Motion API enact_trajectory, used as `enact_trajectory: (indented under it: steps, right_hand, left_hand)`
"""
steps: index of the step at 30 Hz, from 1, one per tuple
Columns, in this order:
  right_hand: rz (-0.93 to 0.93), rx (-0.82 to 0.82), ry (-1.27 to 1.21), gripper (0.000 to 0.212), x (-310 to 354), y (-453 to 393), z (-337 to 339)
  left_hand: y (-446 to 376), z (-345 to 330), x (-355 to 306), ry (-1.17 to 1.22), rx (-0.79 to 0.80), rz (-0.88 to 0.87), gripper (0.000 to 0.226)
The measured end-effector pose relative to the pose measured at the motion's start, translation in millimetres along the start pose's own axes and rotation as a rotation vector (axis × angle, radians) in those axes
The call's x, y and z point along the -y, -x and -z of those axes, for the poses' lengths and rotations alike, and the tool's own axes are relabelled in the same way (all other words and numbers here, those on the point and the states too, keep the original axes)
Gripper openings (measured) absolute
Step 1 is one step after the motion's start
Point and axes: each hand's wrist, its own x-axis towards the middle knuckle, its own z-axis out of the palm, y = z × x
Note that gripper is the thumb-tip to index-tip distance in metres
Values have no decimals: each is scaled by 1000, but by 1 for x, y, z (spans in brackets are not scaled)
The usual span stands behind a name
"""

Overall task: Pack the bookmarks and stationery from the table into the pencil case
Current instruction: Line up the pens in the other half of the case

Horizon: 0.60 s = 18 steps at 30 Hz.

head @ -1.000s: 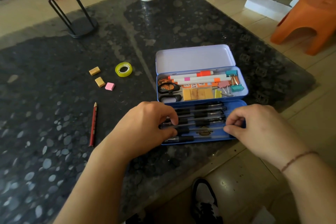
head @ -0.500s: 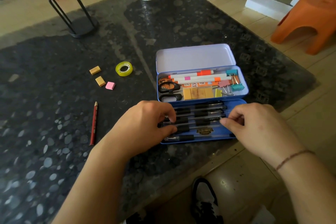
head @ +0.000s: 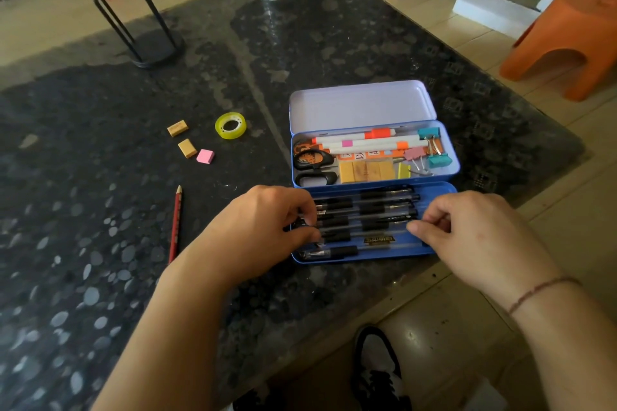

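Both hands (head: 267, 227) (head: 467, 230) pinched pens (head: 367, 210) in the nearly full pencil case (head: 360, 103); erasers (head: 187, 147), tape (head: 230, 125) and pencil (head: 176, 223) remained mid-table.

home, tiled floor (head: 434, 20), orange plastic stool (head: 574, 33)

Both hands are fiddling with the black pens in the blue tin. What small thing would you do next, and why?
Probably settle the black pens flat in the blue metal pencil case's front tray, then send the left hand to the red pencil. It lies nearest on the dark stone table, unpacked like the yellow tape roll and small erasers.
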Motion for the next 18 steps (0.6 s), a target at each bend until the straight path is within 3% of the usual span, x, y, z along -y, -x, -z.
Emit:
enact_trajectory:
  steps: [7,12,15,18]
  right_hand:
    - [-24,91,26,14,0,9,11]
    - [-65,112,93,17,3,8,8]
    - [-64,90,128,25,0,8,6]
    - [-51,71,141,35,1,7,3]
  left_hand:
    - [1,1,-1,25,-72,-7,7]
    - [0,3,-4,25,-179,-17,10]
    - [2,5,-1,32,-101,-7,9]
    - [4,4,-1,85,48,16,22]
